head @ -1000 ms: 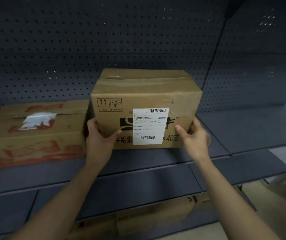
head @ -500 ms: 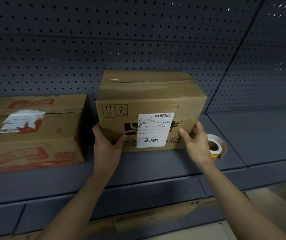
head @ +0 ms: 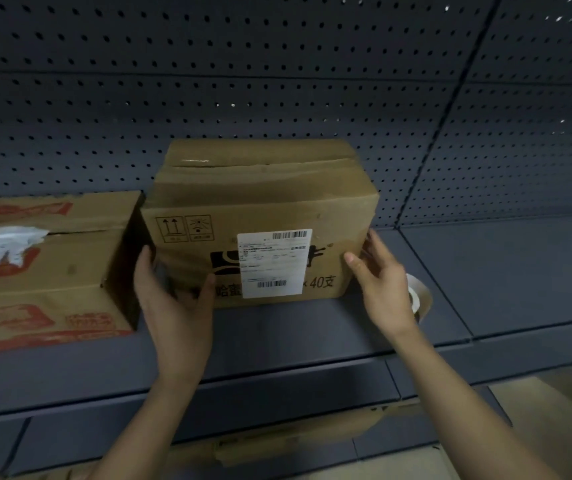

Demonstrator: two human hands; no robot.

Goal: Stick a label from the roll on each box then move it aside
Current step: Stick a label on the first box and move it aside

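Observation:
A brown cardboard box stands on the grey shelf, with a white barcode label stuck on its front face. My left hand grips its lower left corner, fingers down the left side and thumb on the front. At the box's right edge, my right hand touches it with straight fingers, its thumb lying on the front. The label roll lies on the shelf just behind my right hand, partly hidden by it.
A wider box with red print sits at the left, close to the centre box, with a crumpled white label on top. A perforated grey panel backs the shelf. More cardboard lies on the level below.
The centre box has shifted left until it stands right next to the red-printed box. The label roll has come into view behind my right hand, whose hold on the box has loosened.

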